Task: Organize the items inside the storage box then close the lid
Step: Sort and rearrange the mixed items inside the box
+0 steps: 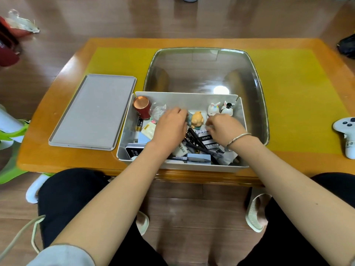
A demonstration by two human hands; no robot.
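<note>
A person seated at a low wooden table (288,166) reaches both hands into an open white storage box (184,97) that sits at the table's near edge, on a yellow mat (292,93). The box's grey lid (92,112) lies flat on the table just to the left of the box, off it.

The left hand (170,124) rests knuckles-up over the middle of the box, its fingers curled down at a small blue-and-tan figure beside an orange bear figurine (197,120); whether it grips anything cannot be told. The right hand (223,127), a bracelet (237,139) on its wrist, has its fingers bent downward above a black-and-white printed packet (206,138); what it pinches, if anything, is hidden.

Two white rabbit figurines (221,108) stand side by side in the far right corner of the box. A red can (142,106) with a copper top stands in the far left corner, a crumpled clear wrapper (157,111) beside it and a battery (139,124) just in front. Pens (196,150) lie heaped along the near wall under the forearms.

A large clear plastic tub (249,73) stands directly behind the box. A white game controller (347,135) lies at the table's right edge.
</note>
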